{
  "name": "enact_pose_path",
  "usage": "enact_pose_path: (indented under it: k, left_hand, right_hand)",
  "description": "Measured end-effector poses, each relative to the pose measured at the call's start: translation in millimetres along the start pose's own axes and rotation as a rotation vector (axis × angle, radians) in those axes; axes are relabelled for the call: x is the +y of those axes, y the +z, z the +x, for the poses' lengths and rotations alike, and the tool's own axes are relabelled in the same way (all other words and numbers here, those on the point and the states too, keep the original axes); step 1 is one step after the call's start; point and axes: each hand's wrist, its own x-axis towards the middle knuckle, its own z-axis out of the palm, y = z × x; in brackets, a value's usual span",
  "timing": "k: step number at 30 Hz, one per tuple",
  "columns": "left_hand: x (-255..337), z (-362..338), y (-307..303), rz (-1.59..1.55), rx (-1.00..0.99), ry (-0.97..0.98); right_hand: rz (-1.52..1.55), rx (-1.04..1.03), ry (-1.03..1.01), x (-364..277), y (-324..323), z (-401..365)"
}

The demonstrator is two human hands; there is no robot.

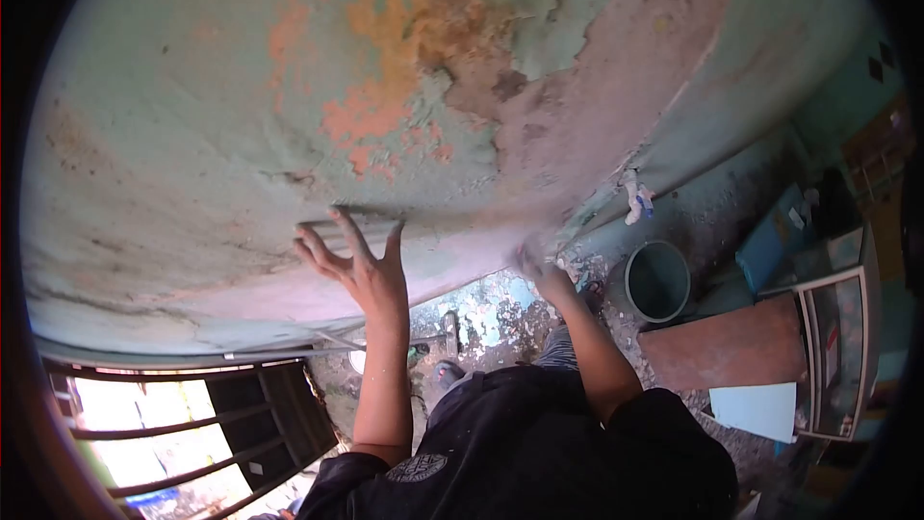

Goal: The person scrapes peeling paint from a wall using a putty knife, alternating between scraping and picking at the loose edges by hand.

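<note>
Nearest the camera a black shirt (520,443) is seen, with two bare arms stretched from it towards the wall (173,135). The left hand (358,265) is laid flat on the wall, fingers spread wide and nothing held in it. The right hand (547,277) is pressed to the same surface further along, but it is blurred and veiled in pale dust, so it cannot be told whether it is closed on a tool.

The wall's green paint is judged to be partly stripped. A broad pinkish bare band (597,77) is exposed beside the right hand, and orange patches (404,58) are laid open above the left. The larger part (everything around and beyond the left hand) is covered in cracked green paint, so most of the surface appears to be left.

Below the hands, loose flakes (491,313) are scattered over the floor. Further off, a grey bucket (657,279) is set near the foot of the wall, and a barred window (173,424) is seen to the left
</note>
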Motion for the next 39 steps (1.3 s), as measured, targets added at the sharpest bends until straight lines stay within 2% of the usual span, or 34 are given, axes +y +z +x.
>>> enact_pose_path:
  k: [1,2,3,5,6,7,9,11,13,14,15,16,17,19,20,21,22,23,24,26,27,28,29,30,31,32,33,35,37,38,39]
  left_hand:
    - [1,4,4,-0.014,0.001,0.012]
    - [0,3,4,-0.011,0.020,0.021]
    - [-1,1,3,-0.001,0.036,0.023]
    - [0,0,2,0.024,0.011,0.009]
    - [-2,-1,3,0.027,0.019,0.008]
    - [-2,0,4,0.026,0.029,0.010]
    - [-2,-1,4,0.023,0.025,0.017]
    - [-2,1,2,0.031,0.040,0.016]
    - [-3,0,-8,0.001,-0.002,0.038]
    - [-1,-1,-16,-0.102,0.015,0.039]
    - [-1,-13,-16,-0.095,0.002,0.027]
    - [-3,-32,-11,-0.236,-0.039,0.071]
    - [-5,-48,-4,-0.378,-0.069,0.114]
    - [12,-93,7,-0.526,-0.236,0.360]
    - [21,-110,16,-0.611,-0.382,0.478]
    - [26,-127,23,-0.696,-0.539,0.597]
    - [28,-140,30,-0.751,-0.567,0.607]
    - [31,-150,41,-0.813,-0.593,0.622]
    - [31,-162,59,-0.811,-0.595,0.620]
    - [23,-190,96,-0.842,-0.837,0.634]
    - [17,-195,109,-0.733,-0.927,0.517]
    - [6,-200,122,-0.625,-1.010,0.402]
    - [-11,-217,147,-0.626,-1.061,0.166]
    - [-31,-224,167,-0.521,-1.233,-0.044]
    - [-49,-234,186,-0.130,-1.373,-0.014]
    - [-49,-225,178,-0.115,-1.382,-0.323]
    - [-73,-243,205,-0.133,-1.375,-0.383]
    - [-62,-232,189,-0.301,-1.290,-0.209]
    - [-18,-223,159,-0.662,-1.044,-0.301]
    - [3,-215,140,-0.655,-1.059,-0.171]
    - [12,-211,135,-0.543,-1.041,-0.219]
  right_hand:
    - [-0.616,0.103,-0.041,19,1,16]
    - [-0.513,0.053,-0.134,54,6,37]
    - [-0.513,0.049,-0.127,52,3,31]
    - [-0.207,-0.098,-0.269,40,-6,16]
    - [-0.253,-0.103,-0.177,44,-3,18]
    - [-0.249,-0.103,-0.171,48,-3,19]
    - [-0.171,-0.216,0.275,57,0,13]
    - [-0.869,-0.010,-0.015,98,4,33]
    - [-0.886,-0.222,-0.528,98,14,52]
    - [-0.888,-0.236,-0.525,93,13,53]
    - [-0.614,-0.319,-0.392,68,9,35]
    - [-0.345,-0.392,-0.254,51,10,16]
    - [-0.358,-0.404,-0.251,45,16,4]
    - [-0.185,-0.129,-0.270,34,28,-6]
    - [-0.195,-0.143,-0.274,46,38,8]
    - [-0.041,-0.151,-0.623,72,58,35]
    - [0.128,-0.149,-0.967,88,72,47]
    - [0.129,-0.151,-0.965,90,75,44]
    - [0.121,-0.142,-0.864,90,77,37]
    - [0.107,-0.118,-0.656,91,80,13]
    - [0.108,-0.109,-0.655,71,69,-10]
    - [-0.118,-0.066,-0.442,34,48,-48]
    - [-0.338,-0.022,-0.221,14,34,-69]
    - [-0.424,-0.024,-0.195,21,29,-68]
    - [-0.421,-0.010,-0.195,29,28,-64]
    - [-0.417,0.006,-0.175,38,27,-60]
    - [-0.412,0.020,-0.155,44,26,-58]
    - [-0.436,0.037,-0.157,37,24,-62]
    - [-0.432,-0.039,-0.190,22,29,-70]
    - [-0.453,-0.140,-0.210,-1,29,-81]
    - [-0.461,-0.167,-0.222,-11,34,-84]
